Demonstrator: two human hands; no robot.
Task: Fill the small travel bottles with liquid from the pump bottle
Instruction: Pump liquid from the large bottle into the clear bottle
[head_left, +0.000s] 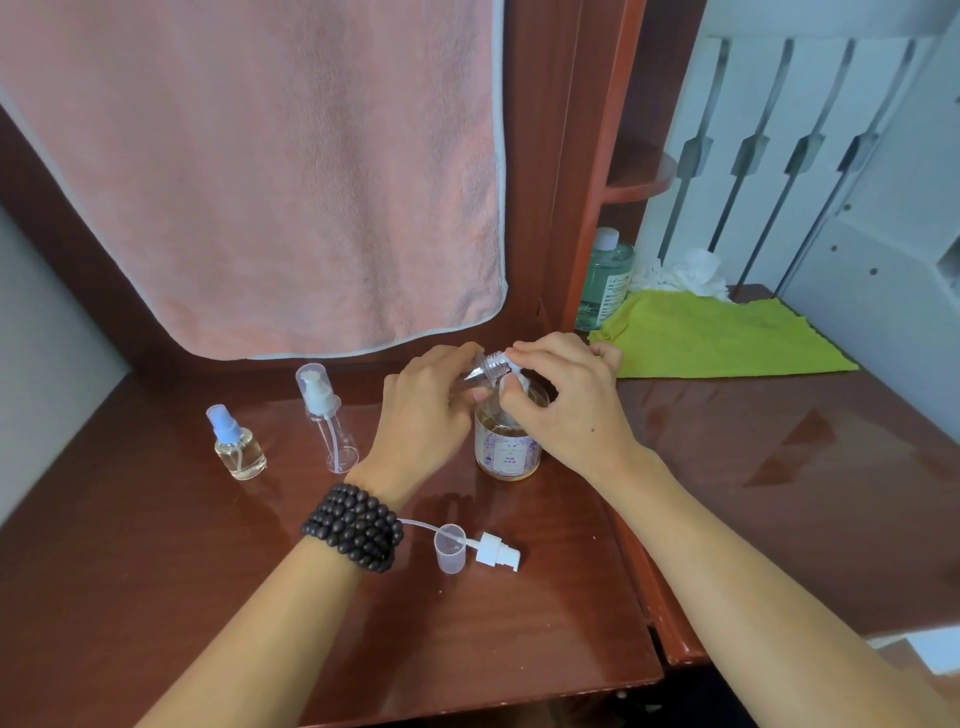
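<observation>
A person's two hands meet over a glossy reddish-brown wooden counter (260, 597). The left hand (423, 415), a dark beaded bracelet (356, 527) wrapped around its wrist, curls around a small clear travel bottle (485, 366), tilting its open threaded neck toward the nozzle. The right hand (563, 402) has its fingers bent over the white pump head of the pump bottle (508, 449), a squat round jar of amber liquid with a pale patterned label, standing at the centre of the scene.

To fill cleanly, the person would likely want the travel bottle's mouth tight under the spout, and slow, full presses; thick liquid could string or drip down the outside.

At 9 o'clock from the pump bottle stands a tall clear empty bottle (332, 431) with a white pump and domed cap, and further out a short spray bottle (239, 447) with a bluish cap, holding pale liquid. At 6 o'clock, a removed white pump top (496, 553) with its thin tube lies beside a clear plastic cap (452, 551). A fluffy pink towel (249, 171) hangs at 11 o'clock. At 2 o'clock lie a lime-green cloth (727, 338), a green-tinted bottle (605, 280) and crumpled white tissue (680, 273).
</observation>
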